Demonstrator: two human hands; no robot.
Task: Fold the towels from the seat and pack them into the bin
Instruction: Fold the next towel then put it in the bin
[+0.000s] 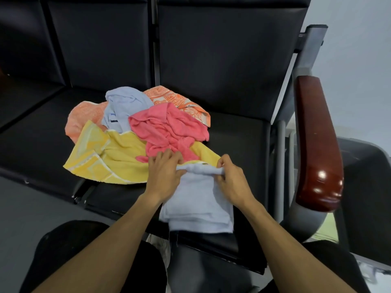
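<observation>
Head view, one frame. Pale blue towel [197, 199] lies on the front part of the black seat [237, 136], partly folded, near edge hanging over the seat front. Its far edge is bunched into a roll running between the two hands.

Left hand [164, 172]: fingers curled over the left end of the roll, grip grasping the pale blue towel; fingertips touch the pink towel [167, 127] just beyond.

Right hand [231, 176]: thumb and fingers pinch the right end of the same roll, grip grasping the towel.

Unfolded pile sits farther back on the seat, touching the roll: yellow towel [105, 157] spread at front left, pink towel crumpled on top, a second light blue towel [124, 104] behind it, peach towel [84, 115] at left, orange patterned towel [182, 100] at back right.

Dark red armrest [317, 140] on a grey frame stands to the right of the seat. A dark container [364, 187] shows beyond the armrest; cannot tell whether it is the bin
</observation>
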